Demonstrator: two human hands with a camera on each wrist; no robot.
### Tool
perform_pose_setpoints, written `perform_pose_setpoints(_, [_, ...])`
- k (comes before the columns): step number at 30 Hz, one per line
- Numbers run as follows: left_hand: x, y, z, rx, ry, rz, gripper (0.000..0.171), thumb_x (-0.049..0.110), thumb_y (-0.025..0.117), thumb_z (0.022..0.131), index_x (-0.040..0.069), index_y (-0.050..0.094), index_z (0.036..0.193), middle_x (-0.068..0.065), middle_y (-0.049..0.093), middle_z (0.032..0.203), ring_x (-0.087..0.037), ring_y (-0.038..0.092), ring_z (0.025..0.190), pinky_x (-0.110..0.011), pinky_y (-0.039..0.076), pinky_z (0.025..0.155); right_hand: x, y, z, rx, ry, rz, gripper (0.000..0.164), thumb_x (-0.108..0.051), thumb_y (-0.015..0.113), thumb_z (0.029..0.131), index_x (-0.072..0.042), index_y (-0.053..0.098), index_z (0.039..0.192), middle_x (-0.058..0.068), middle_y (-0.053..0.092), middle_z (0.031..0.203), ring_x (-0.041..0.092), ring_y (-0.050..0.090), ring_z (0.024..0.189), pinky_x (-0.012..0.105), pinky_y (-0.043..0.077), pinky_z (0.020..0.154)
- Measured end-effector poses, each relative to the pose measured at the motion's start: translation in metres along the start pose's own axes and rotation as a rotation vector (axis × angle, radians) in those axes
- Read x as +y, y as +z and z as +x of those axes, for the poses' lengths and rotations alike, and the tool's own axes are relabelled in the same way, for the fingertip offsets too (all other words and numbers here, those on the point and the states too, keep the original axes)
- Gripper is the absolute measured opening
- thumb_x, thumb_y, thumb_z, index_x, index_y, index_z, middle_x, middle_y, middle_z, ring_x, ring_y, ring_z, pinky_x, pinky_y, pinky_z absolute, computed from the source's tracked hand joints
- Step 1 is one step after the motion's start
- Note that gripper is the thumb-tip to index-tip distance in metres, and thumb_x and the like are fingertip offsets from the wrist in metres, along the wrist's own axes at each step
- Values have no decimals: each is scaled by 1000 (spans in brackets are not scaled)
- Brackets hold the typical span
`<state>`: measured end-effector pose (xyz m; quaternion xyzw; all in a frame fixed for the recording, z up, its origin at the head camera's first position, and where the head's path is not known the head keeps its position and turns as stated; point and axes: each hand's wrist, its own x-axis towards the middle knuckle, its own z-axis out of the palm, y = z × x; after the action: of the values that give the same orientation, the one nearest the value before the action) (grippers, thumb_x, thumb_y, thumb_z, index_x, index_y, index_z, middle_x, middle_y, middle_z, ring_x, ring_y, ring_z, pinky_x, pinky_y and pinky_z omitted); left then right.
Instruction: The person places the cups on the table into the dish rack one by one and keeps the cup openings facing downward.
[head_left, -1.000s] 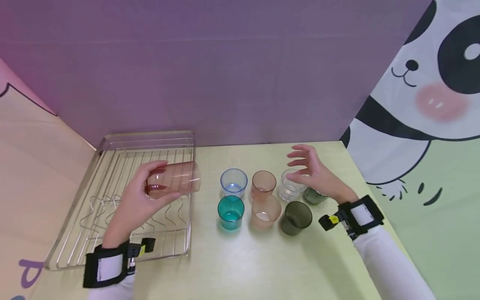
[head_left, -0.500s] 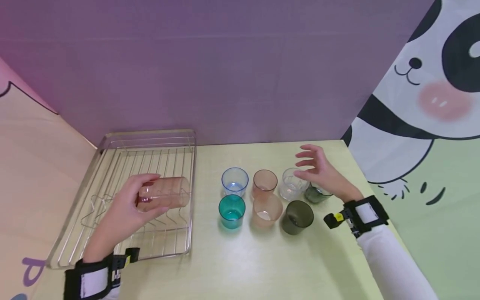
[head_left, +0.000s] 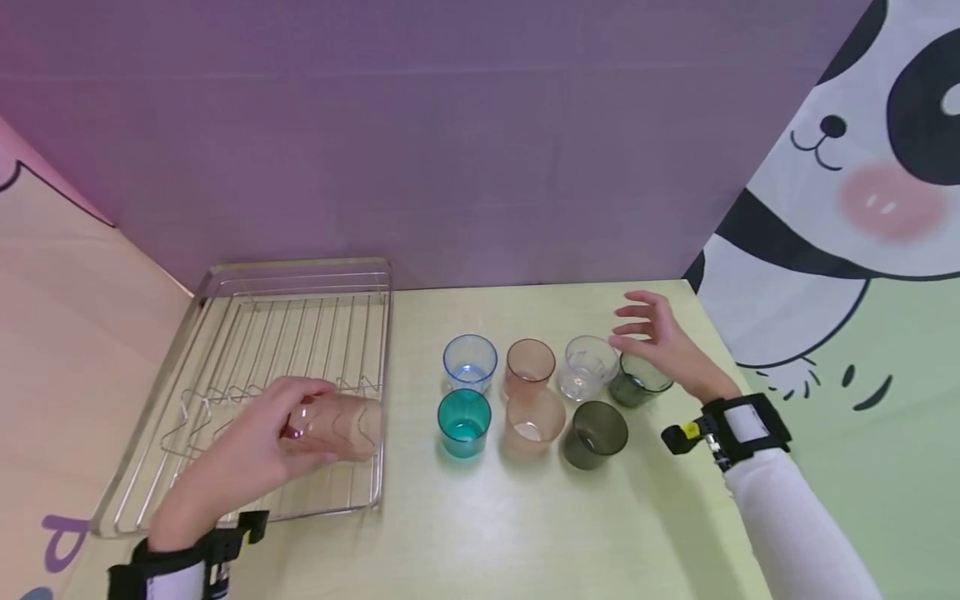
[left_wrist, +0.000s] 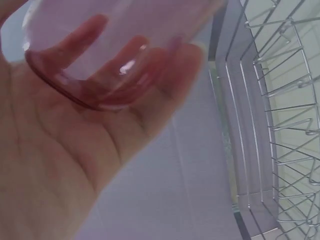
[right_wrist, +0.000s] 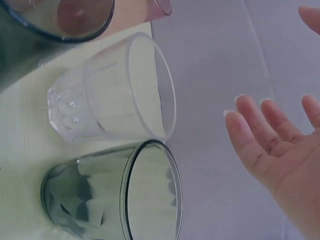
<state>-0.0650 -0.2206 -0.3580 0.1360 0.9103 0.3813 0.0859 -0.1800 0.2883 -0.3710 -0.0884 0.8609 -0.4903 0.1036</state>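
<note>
My left hand point(head_left: 251, 442) grips a transparent pink drinking glass point(head_left: 343, 427) around its base end. The glass lies sideways over the front half of the wire rack point(head_left: 300, 265), its mouth toward the right. From the left wrist view, fingers show through the reddish base of the pink glass point(left_wrist: 115, 75). My right hand point(head_left: 660, 342), fingers loosely bent and holding nothing, hovers above the green ribbed glass point(head_left: 636, 390) and just right of the clear glass point(head_left: 582, 379). The right wrist view has the hand point(right_wrist: 285, 145) apart from both glasses.
Also upright on the table point(head_left: 480, 533) are a blue-rimmed glass point(head_left: 470, 367), a teal glass point(head_left: 462, 433), two peach glasses point(head_left: 529, 362) one before the other, and a dark grey glass point(head_left: 592, 442). A purple backdrop point(head_left: 480, 167) rises behind the table.
My left hand has brought the pink glass down and toward the front of the rack, slightly left. My right hand has drifted right, off the clear glass toward the green one.
</note>
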Motion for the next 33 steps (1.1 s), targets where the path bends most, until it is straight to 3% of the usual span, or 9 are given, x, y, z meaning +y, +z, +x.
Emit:
perform_pose_setpoints(6, [3,1,-4,-14,22,70,71,28,85,75,15,51,135,-8,56,124,-22,57,102,-33,52,82,6,-5,-1,23,-19,2,75,-19,62,97,-9,10,151,22,35,145,-1,54,107,12,50,87])
perform_pose_setpoints(11, [2,2,-5,-29,43,119,71,34,84,76,14,51,135,-6,57,127,-25,57,107,-45,53,87,8,-9,-3,21,-6,-12,76,-22,61,98,-10,9,152,22,35,146,-2,54,107,12,49,86])
perform_pose_setpoints(15, [1,3,-6,-65,30,109,72,35,82,76,12,50,137,-8,54,132,-32,56,116,-58,51,94,10,-12,-4,21,1,-22,76,-22,61,98,-10,9,151,23,34,146,-3,54,106,12,49,86])
perform_pose_setpoints(18, [0,4,-6,-92,12,105,73,35,82,76,11,50,137,-9,53,135,-34,55,119,-60,49,96,13,-14,-4,20,18,-37,75,-24,62,98,-11,10,151,22,35,146,-3,53,105,12,48,86])
perform_pose_setpoints(22, [-1,6,-6,-103,-7,109,74,32,83,74,11,50,138,-10,52,137,-36,53,124,-62,47,99,17,-17,-5,16,39,-57,74,-26,62,98,-11,12,151,20,37,145,2,53,109,11,47,86])
perform_pose_setpoints(26, [-1,7,-7,-107,-28,129,76,30,83,73,11,50,138,-10,52,136,-37,54,124,-63,47,99,22,-19,-6,3,61,-81,75,-29,61,98,-10,12,152,21,38,147,18,52,119,14,46,89])
perform_pose_setpoints(29, [-2,9,-7,-110,-9,161,74,28,84,72,11,51,137,-11,53,134,-37,55,121,-62,49,96,26,-19,-6,-4,79,-89,77,-31,61,98,-11,11,153,23,37,148,29,49,126,19,46,92])
perform_pose_setpoints(33, [-5,13,-7,-121,13,186,70,24,84,72,11,53,134,-11,55,131,-34,57,116,-59,52,92,31,-20,-6,-1,85,-83,77,-31,60,98,-11,10,153,24,35,149,32,48,127,21,45,93])
